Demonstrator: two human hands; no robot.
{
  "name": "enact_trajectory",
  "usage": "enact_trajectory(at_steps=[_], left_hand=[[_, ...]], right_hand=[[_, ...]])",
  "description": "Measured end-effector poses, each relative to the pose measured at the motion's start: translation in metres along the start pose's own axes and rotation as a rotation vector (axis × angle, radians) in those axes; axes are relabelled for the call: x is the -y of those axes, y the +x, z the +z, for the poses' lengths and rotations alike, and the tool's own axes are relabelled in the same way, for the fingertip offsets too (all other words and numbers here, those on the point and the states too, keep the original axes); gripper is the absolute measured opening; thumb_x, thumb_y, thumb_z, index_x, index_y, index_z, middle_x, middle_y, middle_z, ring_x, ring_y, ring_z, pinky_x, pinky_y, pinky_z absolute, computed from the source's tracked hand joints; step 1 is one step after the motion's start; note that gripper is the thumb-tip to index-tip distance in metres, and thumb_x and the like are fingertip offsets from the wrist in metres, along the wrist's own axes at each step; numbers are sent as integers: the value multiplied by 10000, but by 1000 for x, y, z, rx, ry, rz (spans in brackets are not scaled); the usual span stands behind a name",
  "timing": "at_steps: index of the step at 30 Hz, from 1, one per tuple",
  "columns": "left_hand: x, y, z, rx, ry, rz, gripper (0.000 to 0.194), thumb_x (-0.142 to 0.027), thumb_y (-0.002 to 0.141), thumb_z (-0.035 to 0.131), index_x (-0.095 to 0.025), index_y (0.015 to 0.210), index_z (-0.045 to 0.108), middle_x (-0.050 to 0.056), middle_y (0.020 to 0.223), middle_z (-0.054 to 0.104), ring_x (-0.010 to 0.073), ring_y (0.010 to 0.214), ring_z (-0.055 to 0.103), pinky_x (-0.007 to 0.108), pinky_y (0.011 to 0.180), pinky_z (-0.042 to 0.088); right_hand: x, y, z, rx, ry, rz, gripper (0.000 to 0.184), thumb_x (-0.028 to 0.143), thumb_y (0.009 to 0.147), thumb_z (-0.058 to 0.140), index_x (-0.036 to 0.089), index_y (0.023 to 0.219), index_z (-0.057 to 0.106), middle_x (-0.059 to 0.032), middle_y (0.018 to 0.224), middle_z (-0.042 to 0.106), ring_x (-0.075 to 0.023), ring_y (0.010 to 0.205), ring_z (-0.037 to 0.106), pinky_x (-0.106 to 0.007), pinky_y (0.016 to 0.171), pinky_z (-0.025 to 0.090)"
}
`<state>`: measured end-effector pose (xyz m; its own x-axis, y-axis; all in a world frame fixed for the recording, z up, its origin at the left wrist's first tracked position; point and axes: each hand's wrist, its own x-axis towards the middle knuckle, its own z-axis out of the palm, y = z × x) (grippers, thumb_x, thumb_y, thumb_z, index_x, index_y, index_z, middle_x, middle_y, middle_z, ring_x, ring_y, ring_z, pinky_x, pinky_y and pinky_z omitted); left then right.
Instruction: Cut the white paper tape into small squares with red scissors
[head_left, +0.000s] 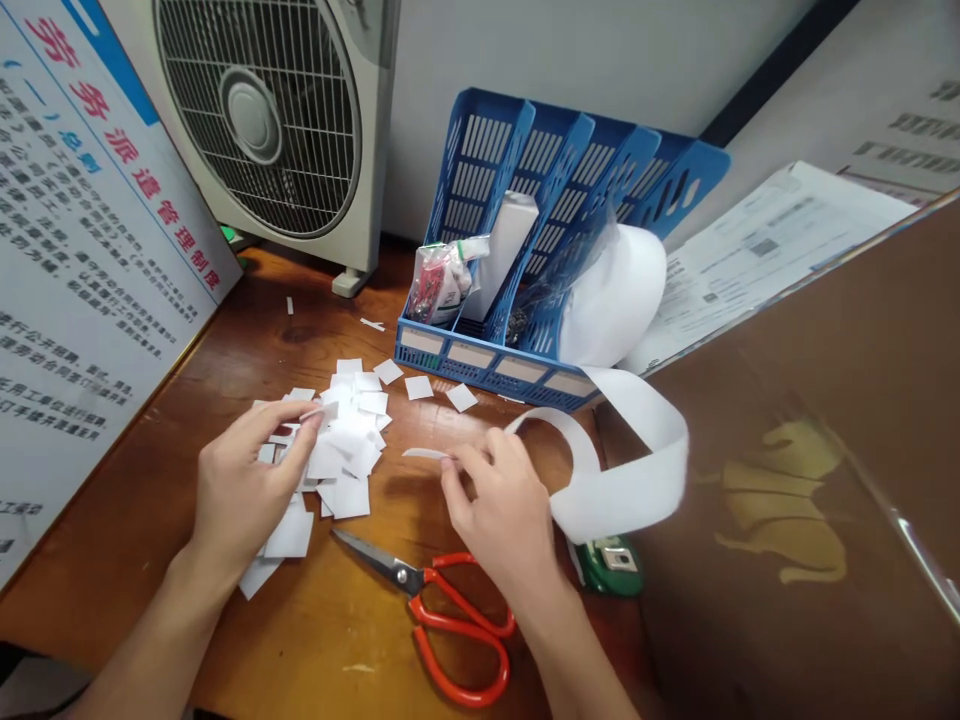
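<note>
My left hand (251, 470) pinches a small white paper piece (328, 410) between thumb and fingers, over a loose pile of cut white squares (352, 430). To its right, my right hand (499, 500) has thumb and fingers closed on the end of a long white strip (637, 490). The strip's short tip pokes out left of the fingers, and the rest curls up behind the hand toward the blue rack. Scissors (420, 585) with red handles lie on the table between my wrists, their blades nearly together and pointing up-left. My right forearm partly covers one handle.
A blue file rack (495, 365) stands at the back, holding a bagged item, a white box and a white roll (619, 295). A green tape measure (611, 567) lies by the brown box (787, 500) at right. A fan (255, 110) stands back left, beside a printed board (90, 250).
</note>
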<state>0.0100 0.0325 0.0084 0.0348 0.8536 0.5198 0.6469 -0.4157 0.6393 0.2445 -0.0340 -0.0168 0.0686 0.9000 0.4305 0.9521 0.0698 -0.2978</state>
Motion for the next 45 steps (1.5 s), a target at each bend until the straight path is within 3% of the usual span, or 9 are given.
enact_trajectory(at_steps=[5,9,20,24,27,30,32,39,45], left_hand=[[4,5,1,37,45,-8,104,-214,938,672,-198,1013,742,18,965,793,163,807,728,259,773,571],[4,15,0,37,95,12,100,-199,949,649,-196,1014,725,18,954,774,154,793,710,246,754,557],[-1,18,11,141,83,-81,108,-251,972,598,-199,1046,657,-9,753,709,166,728,694,259,700,508],[-10,17,4,120,58,-45,119,-290,959,620,-208,915,694,22,891,684,178,797,640,286,746,501],[-25,7,2,228,-82,-41,141,-308,912,684,-225,805,725,29,923,631,193,867,617,300,802,494],[-41,-13,9,536,-353,-203,160,-346,878,733,-242,759,759,42,979,608,201,898,618,293,780,503],[-48,-27,18,587,-539,-398,161,-367,863,750,-235,771,757,52,1015,594,199,874,619,282,718,506],[-53,-49,41,415,-712,-658,236,-360,819,809,-204,742,648,62,1178,606,251,1215,561,258,834,454],[-61,-52,46,386,-920,-783,314,-366,842,810,-191,740,571,24,1059,637,162,946,596,235,814,450]], right_hand=[[-1,-6,-4,-139,138,-60,172,184,936,586,181,785,668,-112,1001,634,-280,1009,524,-427,901,445],[0,-10,-5,-208,310,-63,113,130,903,600,204,823,630,-56,968,698,-271,1048,599,-457,947,420],[0,-12,-12,-142,453,11,146,118,905,556,216,798,576,-45,852,664,-230,888,587,-396,833,434],[0,-14,-14,-46,458,21,153,127,942,530,206,820,577,-18,805,645,-191,801,576,-402,894,401],[-1,-15,-13,5,473,25,153,132,955,527,202,852,616,3,766,647,-176,745,569,-402,894,378],[-1,-15,-11,25,511,37,134,138,942,548,198,897,659,1,802,700,-177,751,607,-395,862,367],[-1,-15,-11,44,546,49,129,145,937,561,200,907,674,-1,829,728,-179,767,627,-387,852,378],[1,-13,-20,87,698,81,134,176,948,574,217,945,701,4,863,746,-182,795,645,-352,828,450],[2,-14,-21,94,773,108,146,181,944,571,211,932,714,10,804,711,-174,760,605,-334,786,445]])
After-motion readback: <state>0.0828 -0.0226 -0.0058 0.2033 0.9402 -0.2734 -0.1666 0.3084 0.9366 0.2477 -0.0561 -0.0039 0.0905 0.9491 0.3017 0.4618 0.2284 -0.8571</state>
